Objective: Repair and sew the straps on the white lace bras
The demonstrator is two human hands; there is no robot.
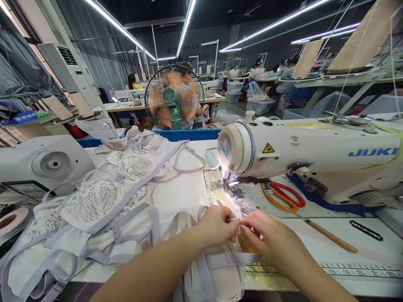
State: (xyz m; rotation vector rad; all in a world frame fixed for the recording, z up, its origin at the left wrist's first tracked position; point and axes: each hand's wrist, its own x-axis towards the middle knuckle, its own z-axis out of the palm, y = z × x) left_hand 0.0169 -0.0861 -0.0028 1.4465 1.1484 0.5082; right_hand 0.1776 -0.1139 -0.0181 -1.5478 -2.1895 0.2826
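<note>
My left hand (218, 225) pinches a narrow grey-lilac strap (233, 219) between thumb and fingers. Fingertips of my right hand (260, 230) close on the same strap from the other side, almost touching the left ones. Both hands are just in front of the lit needle area (227, 184) of a white sewing machine (270, 147). Below them, a garment with a grey strap and slider (228, 258) hangs over the table's front edge. To the left lies a large heap of white lace bras (94, 199) with grey-lilac bands.
Red-handled scissors (291, 193) and orange-handled ones (277, 199) lie under the machine arm. Right of my hands are a wooden-handled tool (333, 237), a black slotted piece (366, 230) and a printed ruler (355, 272). A fan (174, 96) stands beyond the table; people sit farther back.
</note>
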